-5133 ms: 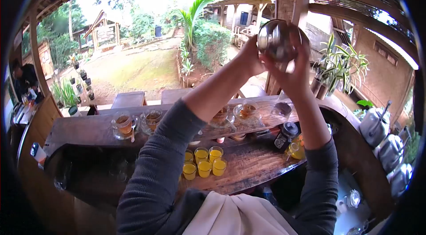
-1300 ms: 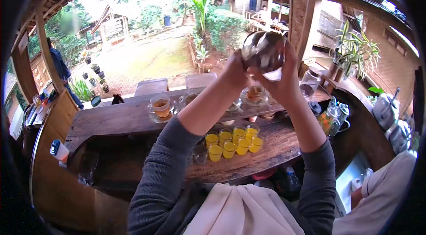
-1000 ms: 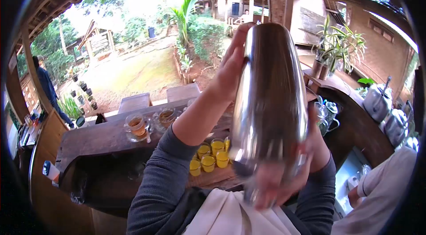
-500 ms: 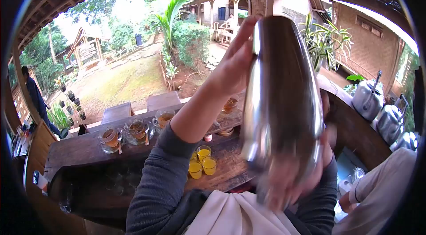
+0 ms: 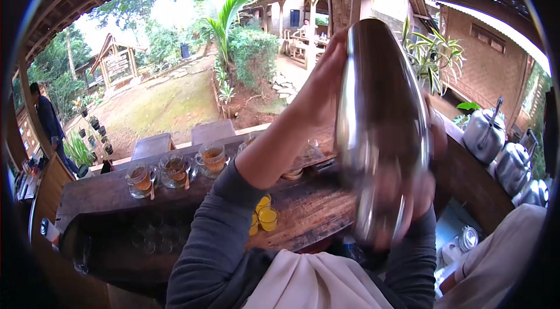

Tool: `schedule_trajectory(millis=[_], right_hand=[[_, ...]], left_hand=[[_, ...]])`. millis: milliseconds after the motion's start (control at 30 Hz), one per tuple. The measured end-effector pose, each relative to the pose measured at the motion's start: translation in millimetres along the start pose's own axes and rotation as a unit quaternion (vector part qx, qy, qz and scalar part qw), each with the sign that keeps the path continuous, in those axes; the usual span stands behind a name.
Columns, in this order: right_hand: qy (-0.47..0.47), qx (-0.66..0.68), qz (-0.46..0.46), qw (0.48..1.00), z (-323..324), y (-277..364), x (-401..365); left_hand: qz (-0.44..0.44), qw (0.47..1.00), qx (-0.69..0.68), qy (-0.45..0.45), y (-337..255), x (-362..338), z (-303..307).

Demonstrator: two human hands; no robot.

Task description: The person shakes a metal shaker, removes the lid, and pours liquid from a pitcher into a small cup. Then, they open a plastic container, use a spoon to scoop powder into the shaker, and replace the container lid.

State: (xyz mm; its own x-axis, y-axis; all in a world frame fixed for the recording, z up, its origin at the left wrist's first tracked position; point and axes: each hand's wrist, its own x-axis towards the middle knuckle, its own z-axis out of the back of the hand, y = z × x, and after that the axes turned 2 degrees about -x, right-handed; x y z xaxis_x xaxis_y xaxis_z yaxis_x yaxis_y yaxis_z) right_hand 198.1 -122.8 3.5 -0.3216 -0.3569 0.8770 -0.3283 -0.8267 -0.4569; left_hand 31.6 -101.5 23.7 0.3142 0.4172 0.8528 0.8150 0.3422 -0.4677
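A shiny metal cocktail shaker (image 5: 382, 87) is raised in front of my chest, tilted, its lower end smeared by motion. My left hand (image 5: 326, 90) is closed against the shaker's upper left side, with part of the fingers hidden behind it. Around the lower end my right hand (image 5: 417, 195) is wrapped, its fingers blurred. Beneath my left forearm, small glasses of yellow liquid (image 5: 268, 218) stand on the dark wooden counter (image 5: 309, 207). Farther left, several glass cups of amber drink (image 5: 174, 169) rest on saucers with spoons.
Metal kettles (image 5: 484, 135) line the ledge on the right. Below them is a lidded glass jar (image 5: 466, 239), close to a person's light-clothed leg (image 5: 501, 256). Clear glasses (image 5: 153, 238) sit in the dark recess at left. Another person (image 5: 48, 119) stands outside at far left.
The shaker and both hands have shifted slightly right, and the shaker's lower end has risen. My left forearm now covers more of the yellow glasses.
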Motion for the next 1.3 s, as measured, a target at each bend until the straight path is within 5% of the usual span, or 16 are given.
schedule_trajectory(millis=[167,267,400,500,600,667,733,767,800,833,867,900,1067,1133,1200,1300], right_hand=[[-0.053,0.056,-0.284,0.956,-50.6,-25.9,-0.3],[0.034,-0.241,-0.107,0.964,-20.8,31.9,16.9],[0.051,0.165,-0.030,0.984,-18.5,61.7,-14.0],[0.049,0.546,-0.191,0.814,-65.5,52.1,-21.7],[0.045,0.037,-0.134,0.989,-117.1,43.1,6.8],[0.038,0.170,-0.291,0.941,-133.3,40.3,12.6],[0.061,0.178,-0.235,0.954,-125.5,73.2,19.6],[0.094,-0.057,0.070,0.991,-104.4,97.5,60.0],[0.225,0.281,-0.158,0.919,-107.7,113.6,17.1],[-0.036,0.354,-0.338,0.871,-125.3,169.1,-39.8],[-0.134,0.202,0.048,0.969,-121.7,171.2,1.6],[-0.217,0.010,0.421,0.880,-119.7,165.9,46.0],[0.015,0.209,0.117,0.971,-212.3,156.6,50.2],[-0.024,0.395,-0.328,0.858,-251.7,198.8,66.2],[-0.022,0.471,-0.344,0.812,-258.1,219.8,70.9],[0.109,0.297,-0.003,0.949,-221.3,249.3,104.0]], left_hand=[[0.197,0.943,-0.152,-0.220,46.4,21.9,83.6],[0.166,0.969,-0.122,-0.140,34.8,2.5,72.8],[-0.115,0.991,-0.034,-0.066,-14.9,-52.1,-17.7],[0.064,0.978,-0.201,-0.001,-32.9,-63.7,24.5],[0.045,0.976,-0.212,-0.025,-17.4,-75.2,97.6],[0.168,0.880,-0.240,-0.375,-32.6,-92.4,105.3],[0.111,0.916,-0.190,-0.335,-54.6,-113.7,88.7],[0.125,0.931,-0.228,-0.256,-82.0,-126.1,68.3],[0.138,0.937,-0.266,-0.179,-109.0,-140.9,44.5],[0.037,0.989,-0.003,-0.144,-127.2,-148.8,19.4],[-0.063,0.958,0.263,-0.097,-139.2,-158.2,2.3],[-0.110,0.984,0.130,-0.041,-138.8,-172.5,-3.2],[0.088,0.961,-0.176,-0.195,-198.1,-220.0,82.1],[0.006,0.893,-0.122,-0.432,-201.7,-221.7,66.5],[-0.014,0.847,-0.151,-0.509,-221.8,-246.6,64.7],[0.016,0.947,-0.128,-0.294,-259.6,-292.9,-7.6]])
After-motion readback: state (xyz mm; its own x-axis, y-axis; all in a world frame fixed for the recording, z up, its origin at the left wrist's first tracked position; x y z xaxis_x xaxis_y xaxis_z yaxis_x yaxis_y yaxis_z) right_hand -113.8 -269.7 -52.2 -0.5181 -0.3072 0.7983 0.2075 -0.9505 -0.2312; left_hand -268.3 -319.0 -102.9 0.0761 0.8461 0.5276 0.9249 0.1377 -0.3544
